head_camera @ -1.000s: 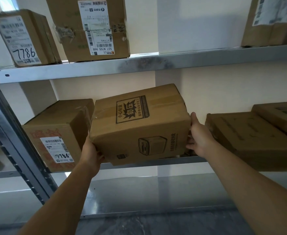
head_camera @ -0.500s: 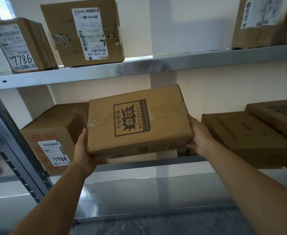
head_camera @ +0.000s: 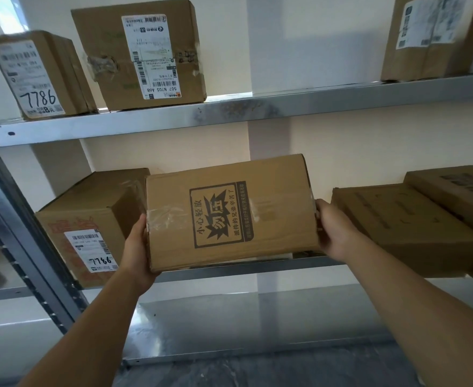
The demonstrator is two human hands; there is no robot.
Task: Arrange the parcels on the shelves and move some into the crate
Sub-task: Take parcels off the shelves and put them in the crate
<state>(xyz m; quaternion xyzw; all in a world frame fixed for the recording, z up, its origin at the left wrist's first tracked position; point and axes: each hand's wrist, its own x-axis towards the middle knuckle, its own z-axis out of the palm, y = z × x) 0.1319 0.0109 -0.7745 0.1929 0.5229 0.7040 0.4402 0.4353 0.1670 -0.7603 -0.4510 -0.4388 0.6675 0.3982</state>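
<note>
We hold the printed parcel (head_camera: 229, 213) between both hands at the front edge of the middle shelf (head_camera: 271, 265). It sits in the gap between the labelled box (head_camera: 90, 227) on its left and the two flat boxes (head_camera: 405, 227) on its right. Our left hand (head_camera: 137, 247) cups the lower left corner, with the thumb lying up the side. Our right hand (head_camera: 333, 230) clasps the right end, its fingers hidden behind the cardboard. We cannot tell whether the parcel's underside already rests on the shelf.

Compared with a second ago, the parcel has rolled back. The face with the black warning stamp now fills our view. The face with the small appliance drawing, plain then, has turned under and out of sight. The parcel is also less tilted than it was.

The neighbouring boxes lie where they did. The upper shelf (head_camera: 229, 115) carries its three parcels (head_camera: 107, 57) as before.
</note>
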